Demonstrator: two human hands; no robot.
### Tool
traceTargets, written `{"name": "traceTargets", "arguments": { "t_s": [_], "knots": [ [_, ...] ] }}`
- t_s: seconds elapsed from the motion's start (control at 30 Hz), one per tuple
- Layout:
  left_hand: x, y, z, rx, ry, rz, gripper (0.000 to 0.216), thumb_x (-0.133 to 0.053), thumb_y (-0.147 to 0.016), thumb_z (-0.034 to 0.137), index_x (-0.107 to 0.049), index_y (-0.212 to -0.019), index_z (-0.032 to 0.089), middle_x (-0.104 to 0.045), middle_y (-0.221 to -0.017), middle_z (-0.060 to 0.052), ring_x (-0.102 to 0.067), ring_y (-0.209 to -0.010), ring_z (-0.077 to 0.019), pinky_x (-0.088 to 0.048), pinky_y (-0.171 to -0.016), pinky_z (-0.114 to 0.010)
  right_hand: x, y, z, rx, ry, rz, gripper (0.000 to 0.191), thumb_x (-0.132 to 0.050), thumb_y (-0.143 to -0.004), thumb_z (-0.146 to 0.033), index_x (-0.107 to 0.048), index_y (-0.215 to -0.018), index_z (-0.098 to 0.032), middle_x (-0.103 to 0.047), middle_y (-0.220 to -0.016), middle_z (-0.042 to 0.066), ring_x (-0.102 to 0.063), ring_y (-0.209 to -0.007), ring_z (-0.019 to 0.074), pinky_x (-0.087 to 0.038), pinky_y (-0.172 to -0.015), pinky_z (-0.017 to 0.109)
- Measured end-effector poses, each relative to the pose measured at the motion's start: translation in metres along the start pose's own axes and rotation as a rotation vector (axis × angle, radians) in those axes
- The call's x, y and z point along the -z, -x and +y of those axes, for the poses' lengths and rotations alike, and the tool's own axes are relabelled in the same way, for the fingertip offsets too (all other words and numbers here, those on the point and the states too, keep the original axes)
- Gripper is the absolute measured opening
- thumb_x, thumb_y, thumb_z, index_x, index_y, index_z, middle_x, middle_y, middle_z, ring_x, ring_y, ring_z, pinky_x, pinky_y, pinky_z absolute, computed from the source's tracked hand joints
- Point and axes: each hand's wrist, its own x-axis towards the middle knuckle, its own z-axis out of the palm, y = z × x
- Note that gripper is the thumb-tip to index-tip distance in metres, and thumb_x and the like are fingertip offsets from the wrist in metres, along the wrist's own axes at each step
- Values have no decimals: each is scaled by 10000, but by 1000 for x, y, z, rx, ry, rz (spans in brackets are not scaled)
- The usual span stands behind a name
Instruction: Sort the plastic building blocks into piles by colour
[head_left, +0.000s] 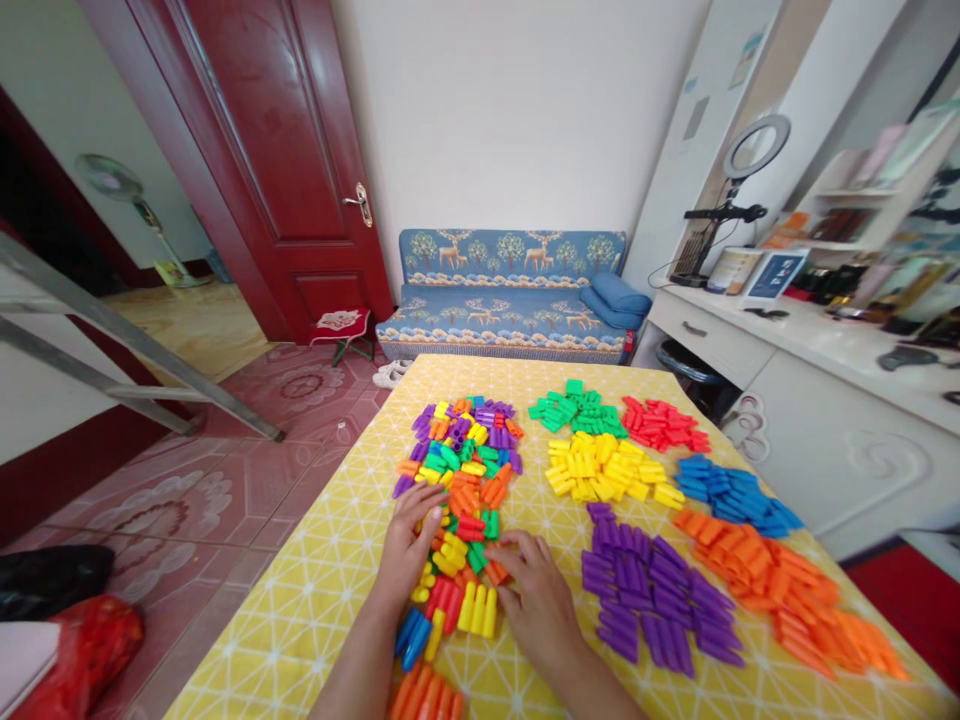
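yellow patterned tablecloth (300, 600) covers the table, w/ a blue sofa (510, 300) and red door (292, 130) in the bg; on the right half, plastic pcs lie grouped by colour: green pile (576, 412) and red pile (664, 425) at the far end, yellow pile (604, 468) in front of the green, blue pile (735, 495) and orange pile (780, 580) toward the right edge, purple pile (656, 590) nr the right hand (540, 595); mixed pile (499, 437) runs down the left-centre, colours jumbled; left hand (411, 535) is at its left side, fingers loosely bent over pcs, can't tell if any is gripped; right hand is at its right side, thumb and fingers apart nr an orange pc (496, 572), can't tell if it's pinched; step in hand is prob colour sorting, w/ plenty left in the mix; next move seems to call for picking out same-colour pcs w/o dragging neighbours; yellow row (478, 610) lies just beside the right thumb; orange row (426, 695) is cut off at the bottom; pcs under the hands are hidden; clutter on the white dresser (847, 430) is too blurry to id
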Motion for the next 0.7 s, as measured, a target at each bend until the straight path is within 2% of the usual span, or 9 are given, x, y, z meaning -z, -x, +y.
{"name": "traceTargets", "arguments": {
  "t_s": [0.17,0.27,0.37,0.5,0.7],
  "knots": [
    [2,1,5,-12,3,0,307,-502,-910,397,-721,-1064,248,-640,-1232,-81,-480,-1244,-263,-341,-1079,-521,-2,3,2,13,-30,27,483,-525,-690,-41,-641,-1090,-286,-584,-1116,53,-545,-1034,220,-457,-906,361],
    [4,3,9,-64,-8,-8,274,-537,-894,378,-726,-1057,263,-632,-1255,-75,-475,-1255,-270,-349,-1073,-528,-2,5,4,23,-137,90,317,-505,-803,-132,-634,-1067,-251,-623,-1054,54,-577,-993,204,-467,-876,330],
    [6,5,15,-133,-38,-25,238,-580,-873,353,-730,-1045,284,-648,-1242,-59,-442,-1289,-278,-346,-1077,-536,0,5,8,-56,-288,162,244,-407,-919,-231,-623,-1032,-222,-667,-981,49,-620,-921,189,-485,-809,296],
    [8,9,27,-213,-62,-131,240,-630,-842,343,-724,-1059,302,-681,-1188,-59,-453,-1282,-284,-363,-1066,-542,2,4,11,-173,-483,200,278,-383,-957,-361,-610,-1014,-212,-683,-953,47,-644,-878,187,-502,-771,277],
    [2,14,38,-292,-160,-295,373,-732,-747,399,-694,-1116,350,-678,-1196,-53,-456,-1279,-297,-346,-1075,-557,-2,2,12,-165,-638,115,283,-485,-911,-416,-604,-1050,-200,-680,-963,61,-642,-879,186,-511,-784,283]
  ]
}}
